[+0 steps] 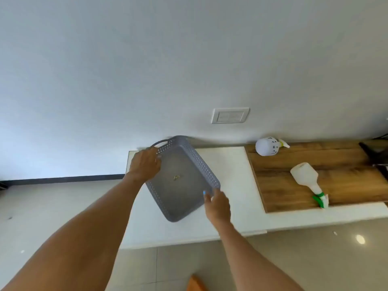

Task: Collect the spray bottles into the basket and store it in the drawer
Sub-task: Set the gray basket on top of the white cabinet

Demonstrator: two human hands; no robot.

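Observation:
A grey perforated basket (190, 156) lies tilted on the white countertop (231, 164), empty except for a small speck on its floor. My left hand (144, 164) grips its far left rim near the handle. My right hand (217, 203) holds its near right corner. Two spray bottles lie on the wooden surface (336, 156) to the right: a round white one (267, 146) with a yellowish nozzle near the wall, and a white one (306, 177) with a green trigger lying on its side nearer me.
A wall switch plate (230, 115) sits above the counter. Dark objects (375, 156) poke in at the far right edge. Tiled floor (52, 206) lies left and below the counter. An orange item (196, 283) shows at the bottom edge.

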